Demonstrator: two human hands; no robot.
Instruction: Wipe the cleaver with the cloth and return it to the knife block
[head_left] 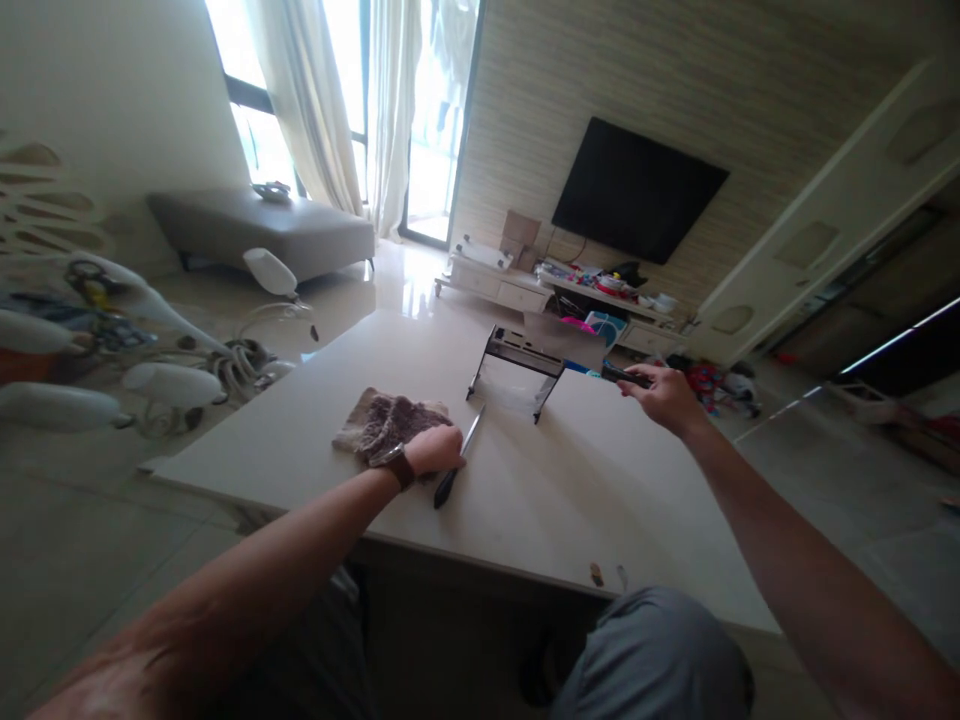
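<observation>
My right hand (664,395) is closed round the black handle of a cleaver (566,338). Its broad grey blade is level with the top of a black-framed metal rack (517,355) standing on the white table (570,470); whether they touch I cannot tell. My left hand (437,450), with a dark watch on the wrist, is curled down at the right edge of a crumpled brown and beige cloth (375,420). Beside its fingers lies a slim knife (446,488), black handle towards me. The hand partly covers both, so what it grips is hidden.
Two small objects, one brownish (596,574) and one pale (622,576), lie at the table's near edge. To the left is a lamp with several white shades (172,384). Beyond the table stand a grey bench (262,230) and a cluttered low cabinet (495,285).
</observation>
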